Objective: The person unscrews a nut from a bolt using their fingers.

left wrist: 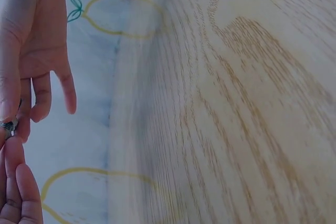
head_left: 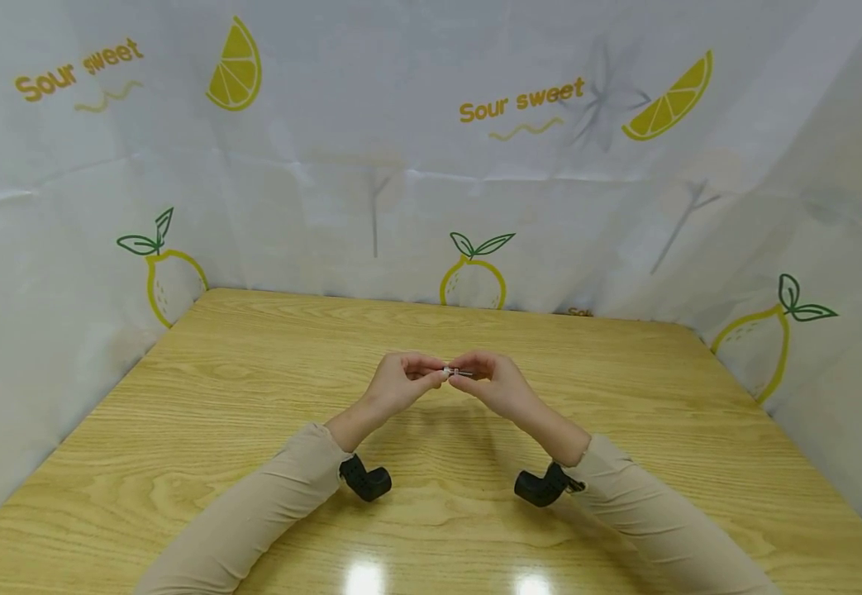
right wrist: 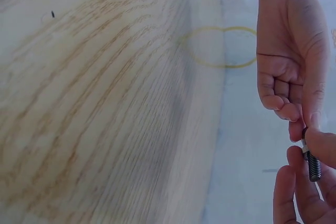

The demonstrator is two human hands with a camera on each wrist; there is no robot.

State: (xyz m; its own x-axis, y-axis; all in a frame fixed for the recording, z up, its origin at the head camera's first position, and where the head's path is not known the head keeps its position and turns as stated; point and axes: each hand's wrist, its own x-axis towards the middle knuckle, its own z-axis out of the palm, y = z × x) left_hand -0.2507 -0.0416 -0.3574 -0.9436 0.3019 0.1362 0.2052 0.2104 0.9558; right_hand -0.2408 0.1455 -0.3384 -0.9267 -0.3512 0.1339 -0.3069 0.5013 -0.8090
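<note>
Both hands meet above the middle of the table around a small metal bolt (head_left: 466,373). My left hand (head_left: 398,387) pinches its dark head end between thumb and fingertips. From the other side my right hand (head_left: 501,388) pinches a silvery nut (right wrist: 305,150) on the bolt with thumb and index finger. The threaded shank (right wrist: 314,167) points to the right, into the right palm's hollow. Fingertips cover part of the head end. In the left wrist view only a bit of metal (left wrist: 9,125) shows between the fingertips.
A wood-grain table (head_left: 289,347) spreads under both arms. Behind and beside it hangs a white curtain (head_left: 311,223) printed with lemons. A black wrist mount (head_left: 366,481) sits on the left wrist, another black mount (head_left: 542,486) on the right one. Two bright reflections lie at the front.
</note>
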